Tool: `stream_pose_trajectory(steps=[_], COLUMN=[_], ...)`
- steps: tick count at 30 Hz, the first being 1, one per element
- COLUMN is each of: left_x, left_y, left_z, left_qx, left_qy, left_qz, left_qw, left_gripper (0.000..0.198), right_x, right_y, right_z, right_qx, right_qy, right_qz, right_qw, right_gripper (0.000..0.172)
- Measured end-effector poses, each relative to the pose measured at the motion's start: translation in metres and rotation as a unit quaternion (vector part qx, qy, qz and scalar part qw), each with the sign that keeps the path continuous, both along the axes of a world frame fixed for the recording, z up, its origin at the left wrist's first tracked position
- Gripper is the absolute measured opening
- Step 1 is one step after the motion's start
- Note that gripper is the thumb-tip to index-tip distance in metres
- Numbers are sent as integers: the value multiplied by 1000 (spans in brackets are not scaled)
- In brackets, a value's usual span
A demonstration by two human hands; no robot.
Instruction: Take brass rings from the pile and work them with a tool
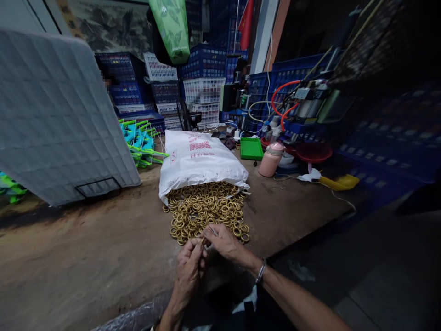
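Gold-coloured metal rings (pixel 206 207) spill in a heap from the mouth of a white sack (pixel 203 161) lying on the brown table (pixel 113 257). Just in front of the heap, my two hands come together. Thumb and fingers of my left hand (pixel 190 259) are pinched on something too small to make out. My right hand (pixel 222 241) is closed too, fingertips close to the left ones, with a thin metallic piece showing at its fingers. What exactly lies between the fingertips is hidden.
A quilted grey panel (pixel 65 115) stands at the left, beside green and blue plastic frames (pixel 143 142). A green tray (pixel 251 148), a pink bottle (pixel 271 159) and a red round dish (pixel 313 152) sit at the back right. Stacked crates (pixel 203 89) rise behind.
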State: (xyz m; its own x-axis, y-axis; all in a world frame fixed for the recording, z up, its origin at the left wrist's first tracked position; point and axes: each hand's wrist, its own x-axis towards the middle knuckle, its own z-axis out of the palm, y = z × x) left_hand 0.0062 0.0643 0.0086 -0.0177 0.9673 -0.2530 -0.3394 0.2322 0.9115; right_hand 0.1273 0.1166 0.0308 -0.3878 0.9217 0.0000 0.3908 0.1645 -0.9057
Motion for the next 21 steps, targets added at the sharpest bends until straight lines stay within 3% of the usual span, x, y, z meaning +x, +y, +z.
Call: stream_pose_trajectory(steps=[3,6,8,14,21], left_x=[0,0,0,-1,-5], left_y=[1,4,5,5,-11], left_z=[-1,-2,-2,-4,5], left_qx=[-3,-6,-1,-9,-47], left_qy=[-3,-18,-23,-6,-93], left_qz=[10,27,28,16,-22], left_qw=[1000,999,999,1000,994], left_gripper=[31,33,34,31,29], right_x=[3,5,6,1,5], right_y=[-1,-6,-10,-14,7], right_z=[-4,-8,-10,-8,-7], right_qx=[57,133,162,163,164], right_qy=[-74,-180,-238,-330,-398], right_qz=[-19,14,35,45,-21], right_qw=[995,974,957,929,903], right_gripper=[26,12,13,21,18])
